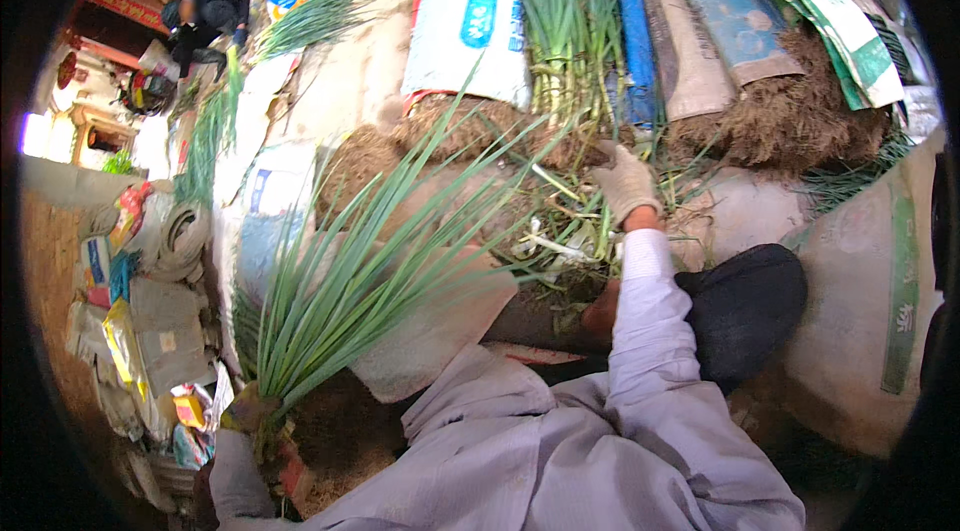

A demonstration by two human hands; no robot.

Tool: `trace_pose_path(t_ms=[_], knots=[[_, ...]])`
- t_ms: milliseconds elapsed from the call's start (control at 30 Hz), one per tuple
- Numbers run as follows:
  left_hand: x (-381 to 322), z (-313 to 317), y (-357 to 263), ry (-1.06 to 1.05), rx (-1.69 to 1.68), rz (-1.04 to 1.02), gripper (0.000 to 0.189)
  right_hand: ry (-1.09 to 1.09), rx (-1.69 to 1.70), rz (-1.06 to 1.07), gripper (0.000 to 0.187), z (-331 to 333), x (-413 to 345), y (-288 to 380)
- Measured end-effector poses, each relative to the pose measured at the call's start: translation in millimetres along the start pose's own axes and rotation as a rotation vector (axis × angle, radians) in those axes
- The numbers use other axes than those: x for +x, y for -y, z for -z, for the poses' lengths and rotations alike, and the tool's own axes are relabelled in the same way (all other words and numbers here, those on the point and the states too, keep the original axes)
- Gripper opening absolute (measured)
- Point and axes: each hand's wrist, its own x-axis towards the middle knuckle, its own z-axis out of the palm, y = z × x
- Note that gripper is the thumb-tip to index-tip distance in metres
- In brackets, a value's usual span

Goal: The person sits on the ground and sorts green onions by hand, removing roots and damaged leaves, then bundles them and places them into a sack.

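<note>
My left hand (251, 411), gloved, is closed around the base of a large bunch of green onions (352, 268) at the lower left. The long leaves fan out up and to the right. My right hand (626, 178), in a pale glove, is at the root end of a row of upright green onions (562, 28); its fingertips are partly hidden, and whether they grip anything cannot be told. Under and beside it lie loose trimmed leaves and stalks (562, 231). Root bundles (457, 130) stick out from under a white woven sack (469, 28).
More sacks (697, 36) cover rooted bundles (795, 111) at the upper right. A large pale sack (855, 291) stands at the right. Bags and folded sacks (161, 328) are piled at the left. Another person (206, 17) crouches at the upper left near more green onions (206, 133).
</note>
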Motion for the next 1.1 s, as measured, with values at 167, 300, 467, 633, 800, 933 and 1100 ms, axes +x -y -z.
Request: trace_pose_path(t_ms=[167,300,467,633,800,933,1100], knots=[[-2.8,2.3,-22.0,0.063,-0.354,-0.056,0.034,-0.073,0.172,-0.003,0.065,-18.9,13.7,-5.1],[-13.7,9.1,-38.9,0.007,-0.063,-0.060,0.037,0.023,-0.017,-0.006,0.073,-26.3,26.4,-7.9],[-10.8,16.2,-43.6,0.009,0.013,0.023,0.041,0.017,-0.078,0.096,0.073,-36.4,33.1,-1.3],[-9.9,25.4,-20.7,-0.045,0.078,0.050,0.046,0.134,-0.211,0.015,0.060,-43.6,60.0,-19.3],[-9.0,37.8,9.5,-0.139,0.275,0.135,0.050,0.150,-0.387,0.166,0.025,-48.1,88.4,-39.3],[-5.3,55.1,6.3,0.013,0.339,0.075,0.056,0.218,-0.593,0.061,0.024,-46.1,84.9,-32.2],[-7.2,61.9,-20.6,0.015,0.185,0.130,0.051,0.386,-0.830,-0.079,0.031,-16.0,90.1,-51.1]])
